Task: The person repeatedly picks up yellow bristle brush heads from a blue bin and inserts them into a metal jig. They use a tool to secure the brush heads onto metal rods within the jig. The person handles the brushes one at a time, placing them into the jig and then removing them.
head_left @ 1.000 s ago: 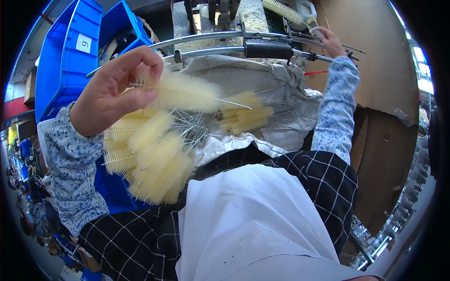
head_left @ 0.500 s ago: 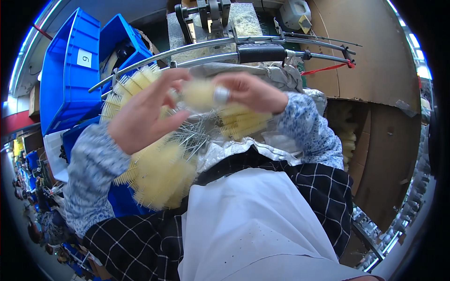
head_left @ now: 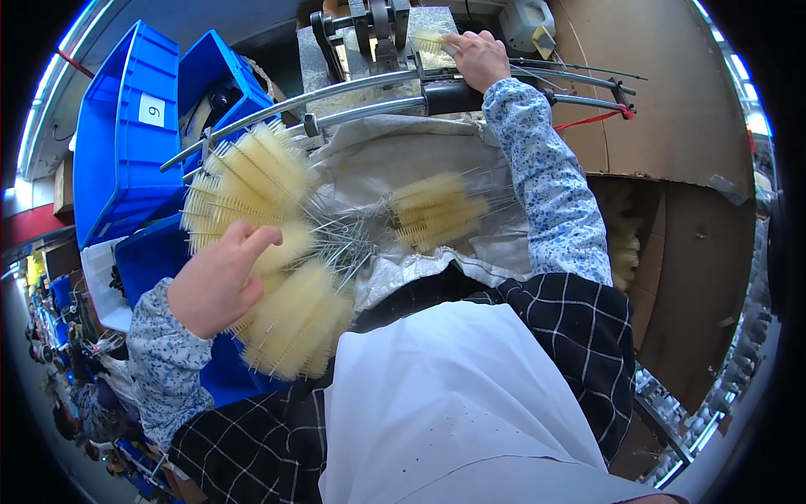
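R hand (head_left: 482, 60) now fwd (w/ brush (head_left: 429, 42))

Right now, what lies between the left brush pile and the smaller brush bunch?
The head view shows a tangle of wire stems between the pile and the bunch.

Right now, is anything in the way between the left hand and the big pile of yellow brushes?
No, nothing visible is. The left hand hangs right over the brushes, finger and thumb apart; I can't tell if it touches them. The metal bars lie beyond it.
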`<state>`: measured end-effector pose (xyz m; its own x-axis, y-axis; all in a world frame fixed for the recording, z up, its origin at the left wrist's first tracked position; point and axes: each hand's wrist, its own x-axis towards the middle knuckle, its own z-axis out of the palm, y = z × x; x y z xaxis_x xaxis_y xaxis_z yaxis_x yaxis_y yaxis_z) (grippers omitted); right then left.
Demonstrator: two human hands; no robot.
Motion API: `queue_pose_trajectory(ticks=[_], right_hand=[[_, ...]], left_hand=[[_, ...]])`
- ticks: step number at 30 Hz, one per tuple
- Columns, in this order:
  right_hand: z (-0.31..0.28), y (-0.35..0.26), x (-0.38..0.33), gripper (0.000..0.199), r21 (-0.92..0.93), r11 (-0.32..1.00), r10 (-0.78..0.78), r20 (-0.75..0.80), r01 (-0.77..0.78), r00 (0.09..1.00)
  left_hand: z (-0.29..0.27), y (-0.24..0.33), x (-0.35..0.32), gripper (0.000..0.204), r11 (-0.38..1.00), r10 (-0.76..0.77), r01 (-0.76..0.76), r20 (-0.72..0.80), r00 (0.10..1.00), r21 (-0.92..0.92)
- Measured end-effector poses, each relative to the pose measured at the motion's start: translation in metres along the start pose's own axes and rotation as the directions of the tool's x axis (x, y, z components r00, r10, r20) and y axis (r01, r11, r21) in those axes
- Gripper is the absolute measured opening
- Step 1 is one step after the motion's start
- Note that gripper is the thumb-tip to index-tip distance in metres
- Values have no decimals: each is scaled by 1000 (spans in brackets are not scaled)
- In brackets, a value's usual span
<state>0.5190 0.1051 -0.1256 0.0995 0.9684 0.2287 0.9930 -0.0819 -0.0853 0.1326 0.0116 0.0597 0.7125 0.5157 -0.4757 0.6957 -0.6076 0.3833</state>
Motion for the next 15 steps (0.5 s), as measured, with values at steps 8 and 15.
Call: queue_pose_trajectory(ticks=[8,15], right_hand=[[3,3,3,28,46,999,26,30,-27,999],[7,5,5,28,88,995,46,54,-51,998]], left_hand=[[-35,7,0,30,970,-83,1,-324,943,-245],[-41,3,-6,31,985,36,-107,-441,897,-138]])
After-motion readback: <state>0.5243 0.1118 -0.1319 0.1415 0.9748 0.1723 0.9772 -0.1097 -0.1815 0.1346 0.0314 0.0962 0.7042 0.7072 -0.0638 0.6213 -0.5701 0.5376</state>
